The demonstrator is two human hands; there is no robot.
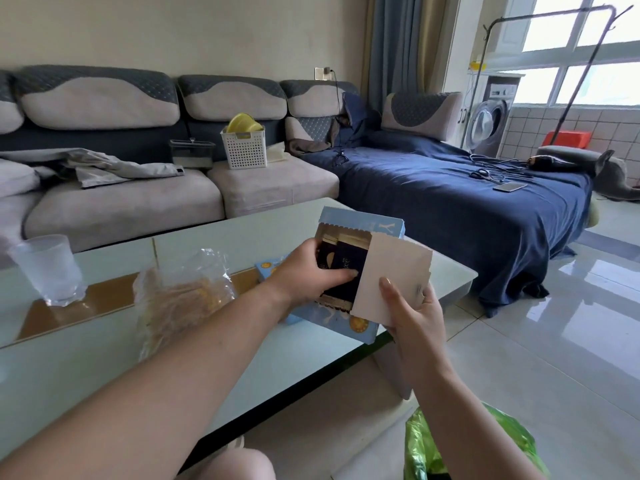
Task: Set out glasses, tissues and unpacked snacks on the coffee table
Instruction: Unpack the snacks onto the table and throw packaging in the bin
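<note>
The pale blue cardboard snack box is propped at the near right corner of the glossy grey tabletop, its long axis running away from the person. The left hand reaches into the opening, fingers curled on the dark blue foil packets standing inside. The right hand pinches the torn white lid flap aside, so the packets would likely lift out towards the left.

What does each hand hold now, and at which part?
The left hand grips dark packets inside the blue box, at their lower half. The right hand holds the box's open flap by its lower edge.
</note>
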